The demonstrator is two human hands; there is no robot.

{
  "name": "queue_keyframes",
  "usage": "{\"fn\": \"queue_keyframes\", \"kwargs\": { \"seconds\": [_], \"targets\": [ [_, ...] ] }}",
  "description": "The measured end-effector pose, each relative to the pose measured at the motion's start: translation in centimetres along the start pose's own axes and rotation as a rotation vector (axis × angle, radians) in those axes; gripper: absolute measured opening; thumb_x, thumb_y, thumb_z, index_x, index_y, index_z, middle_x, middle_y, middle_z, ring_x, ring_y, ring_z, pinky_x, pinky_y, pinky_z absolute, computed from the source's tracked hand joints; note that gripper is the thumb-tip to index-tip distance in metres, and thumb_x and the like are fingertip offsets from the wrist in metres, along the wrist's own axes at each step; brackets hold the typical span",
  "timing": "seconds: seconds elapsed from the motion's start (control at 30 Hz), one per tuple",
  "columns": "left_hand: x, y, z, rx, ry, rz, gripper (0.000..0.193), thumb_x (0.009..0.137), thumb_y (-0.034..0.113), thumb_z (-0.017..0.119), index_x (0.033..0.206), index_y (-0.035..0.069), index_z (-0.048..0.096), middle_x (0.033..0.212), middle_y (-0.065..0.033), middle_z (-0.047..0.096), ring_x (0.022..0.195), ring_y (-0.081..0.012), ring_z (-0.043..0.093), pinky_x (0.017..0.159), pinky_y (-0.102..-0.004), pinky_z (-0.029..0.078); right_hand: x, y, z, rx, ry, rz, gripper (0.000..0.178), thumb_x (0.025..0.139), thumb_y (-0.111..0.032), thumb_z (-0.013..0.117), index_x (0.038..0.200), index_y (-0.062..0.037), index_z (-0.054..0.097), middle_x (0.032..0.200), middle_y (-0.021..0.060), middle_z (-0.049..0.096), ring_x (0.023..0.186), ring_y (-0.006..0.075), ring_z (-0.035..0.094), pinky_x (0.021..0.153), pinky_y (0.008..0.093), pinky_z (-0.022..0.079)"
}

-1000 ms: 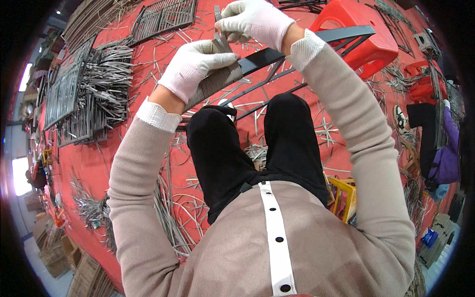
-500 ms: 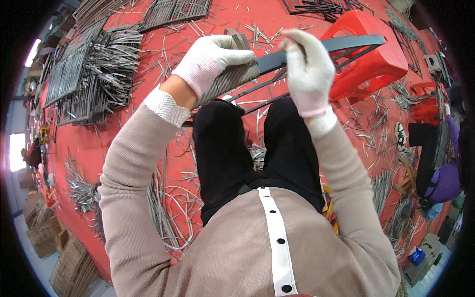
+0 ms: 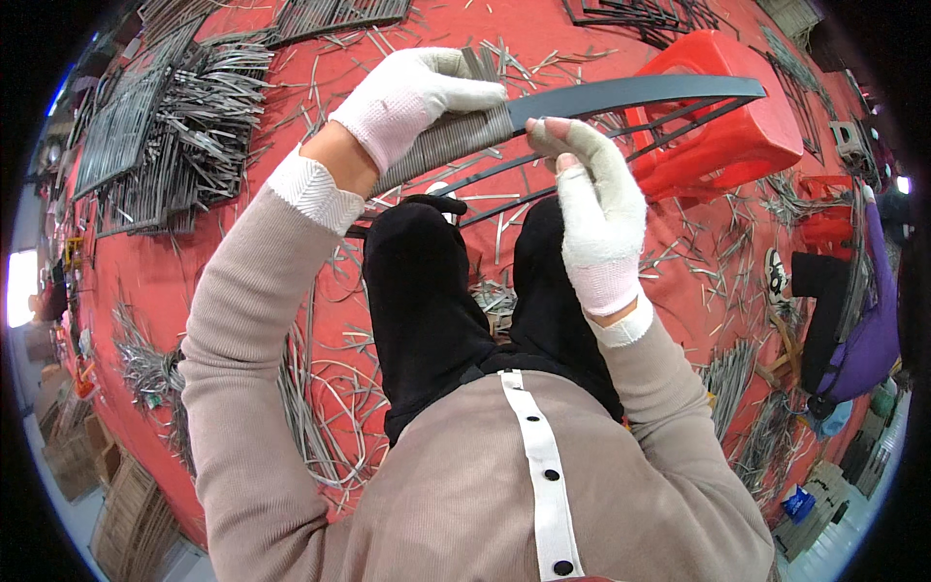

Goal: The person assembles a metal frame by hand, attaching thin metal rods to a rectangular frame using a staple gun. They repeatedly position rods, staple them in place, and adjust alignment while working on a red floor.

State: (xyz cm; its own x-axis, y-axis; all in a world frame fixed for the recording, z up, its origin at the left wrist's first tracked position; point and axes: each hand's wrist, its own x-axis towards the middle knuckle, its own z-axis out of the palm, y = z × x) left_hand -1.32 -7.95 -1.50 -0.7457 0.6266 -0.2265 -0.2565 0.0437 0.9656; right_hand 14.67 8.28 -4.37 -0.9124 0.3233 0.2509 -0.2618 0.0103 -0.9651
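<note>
A dark flat-barred frame (image 3: 645, 93) extends across in front of me, above my knees. Grey flat strip (image 3: 451, 139) is wound closely around its left part, and loose strip ends (image 3: 479, 64) stick up past my fingers. White-gloved, my left hand (image 3: 412, 102) grips the wound part, thumb along the top. My right hand (image 3: 596, 199), also gloved with bare fingertips showing, is at the near side of the bar, just right of where the winding ends. Its fingers are bent in toward the thumb; whatever is between them is hidden.
A red plastic stool (image 3: 747, 145) stands beyond the frame's right end. Stacked slatted panels with strip ends (image 3: 179, 126) lie at far left. Cut strips (image 3: 713, 267) litter the red floor. At right sits another person, with a dark trouser leg (image 3: 819, 276) and purple clothing (image 3: 866, 325) visible.
My right hand has come down from over the top of the bar to its near side, fingers curling in. My left hand keeps its hold on the wound part.
</note>
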Motion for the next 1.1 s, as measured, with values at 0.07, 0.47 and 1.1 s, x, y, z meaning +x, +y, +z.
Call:
{"fn": "queue_keyframes", "kwargs": {
  "seconds": [0.07,0.47,1.1],
  "targets": [
    [0.0,-0.1,-0.1,0.0,0.006,-0.014,0.017,0.098,0.006,0.072,0.108,-0.007,0.068,0.097,-0.0141,0.075,0.085,-0.0193,0.077,0.078,-0.0289,0.066,-0.2,-0.4,0.1,-0.034,-0.056,0.012,0.028,0.109,0.0,0.049,0.133,0.0084,0.06,0.13,0.0182,0.07,0.123,0.0233,0.068,0.109,0.0341,0.051],
    [0.3,0.0,0.0,0.15,0.049,-0.043,0.014,0.096,0.007,0.075,0.104,-0.004,0.071,0.095,-0.0116,0.075,0.083,-0.017,0.076,0.075,-0.0271,0.064,0.7,0.1,-0.9,0.158,-0.178,0.159,0.034,0.107,0.0,0.046,0.138,0.0057,0.057,0.135,0.0183,0.068,0.126,0.0249,0.065,0.113,0.0375,0.048],
    [-1.2,0.2,1.2,0.229,0.043,-0.032,0.011,0.1,0.015,0.071,0.094,0.006,0.071,0.087,0.0008,0.066,0.076,-0.0072,0.061,0.067,-0.0224,0.047,-9.8,4.9,-9.3,-0.702,0.035,-0.335,0.04,0.089,0.003,0.064,0.128,-0.0046,0.068,0.112,0.0161,0.071,0.101,0.0387,0.067,0.091,0.0446,0.053]
  ]
}}
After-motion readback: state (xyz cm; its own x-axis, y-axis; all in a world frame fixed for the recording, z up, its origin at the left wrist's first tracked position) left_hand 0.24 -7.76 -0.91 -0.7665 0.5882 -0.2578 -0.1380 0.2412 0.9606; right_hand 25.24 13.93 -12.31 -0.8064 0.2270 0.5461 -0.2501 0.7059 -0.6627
